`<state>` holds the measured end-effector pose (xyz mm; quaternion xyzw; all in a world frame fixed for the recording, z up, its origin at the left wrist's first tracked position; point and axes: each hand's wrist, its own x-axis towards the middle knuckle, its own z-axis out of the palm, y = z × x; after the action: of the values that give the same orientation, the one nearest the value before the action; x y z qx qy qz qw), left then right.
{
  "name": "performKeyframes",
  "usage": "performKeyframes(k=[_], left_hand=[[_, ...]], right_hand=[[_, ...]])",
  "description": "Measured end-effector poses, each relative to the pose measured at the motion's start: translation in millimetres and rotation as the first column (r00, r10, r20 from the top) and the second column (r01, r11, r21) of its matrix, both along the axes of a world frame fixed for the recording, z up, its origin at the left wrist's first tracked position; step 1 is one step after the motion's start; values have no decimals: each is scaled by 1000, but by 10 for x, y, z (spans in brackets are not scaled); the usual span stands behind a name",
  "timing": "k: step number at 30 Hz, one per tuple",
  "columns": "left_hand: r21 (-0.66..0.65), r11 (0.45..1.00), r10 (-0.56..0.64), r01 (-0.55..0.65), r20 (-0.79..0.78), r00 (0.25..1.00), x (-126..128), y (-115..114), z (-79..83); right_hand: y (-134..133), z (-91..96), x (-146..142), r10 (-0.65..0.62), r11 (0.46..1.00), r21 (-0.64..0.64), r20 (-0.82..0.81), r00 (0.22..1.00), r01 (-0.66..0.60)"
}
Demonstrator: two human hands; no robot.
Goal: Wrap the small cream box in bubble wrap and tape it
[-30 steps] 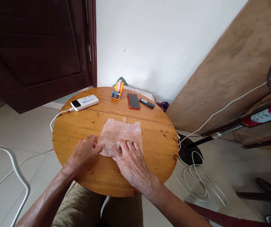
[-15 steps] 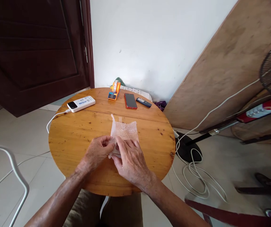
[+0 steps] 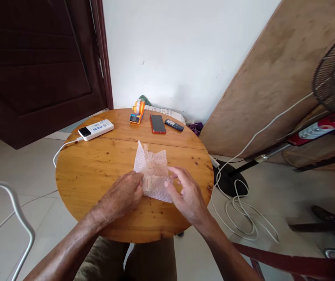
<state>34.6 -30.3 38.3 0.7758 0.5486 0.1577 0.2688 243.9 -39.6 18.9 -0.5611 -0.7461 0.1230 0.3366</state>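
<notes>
Because the bubble wrap [image 3: 155, 169] is thin and pliable, the left hand [image 3: 125, 192] appears to steady its left edge; its fingers curl inward, grip not determinable. The right hand [image 3: 186, 192] stands at the right edge, thumb and forefinger parted. The translucent, dimpled wrap lies near frame centre on 1 round, knotted wooden table [image 3: 91, 168]. 1 orange tape dispenser [image 3: 140, 112] sits above, presumably clear of both hands.

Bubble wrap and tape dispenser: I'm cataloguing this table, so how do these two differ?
The bubble wrap is pale and see-through; the tape dispenser is mostly orange, with a blue part. The wrap lies low and spread out, while the dispenser stands up. The wrap also looks larger than the dispenser. Both rest on the wooden table.
</notes>
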Motion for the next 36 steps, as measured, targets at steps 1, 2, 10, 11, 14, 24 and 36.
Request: performKeyframes(k=[1,2,10,11,14,24,36], left_hand=[[-3,1000,-9,9,-25,1000,5,17,-6],[-5,1000,-16,16,-47,999,12,37,-14],[12,1000,-13,16,-213,977,78,87,-47],[9,1000,-4,6,-228,974,83,78,-40],[24,1000,12,-7,-252,968,89,57,-25],[116,992,-19,52,-267,963,85,55,-35],[-39,996,-80,74,-196,977,93,87,112]], right_hand=[[-5,-23,79,-62,995,-73,6,998,62],[-13,-47,147,-109,984,-140,22,994,111],[-19,-91,65,-142,910,-385,63,988,155],[6,-95,18,-145,907,-390,69,987,161],[82,-153,-86,-168,917,-353,87,982,188],[111,-353,-140,-223,919,-390,-381,897,62],[228,-171,-479,-327,847,-474,-823,464,-242]])
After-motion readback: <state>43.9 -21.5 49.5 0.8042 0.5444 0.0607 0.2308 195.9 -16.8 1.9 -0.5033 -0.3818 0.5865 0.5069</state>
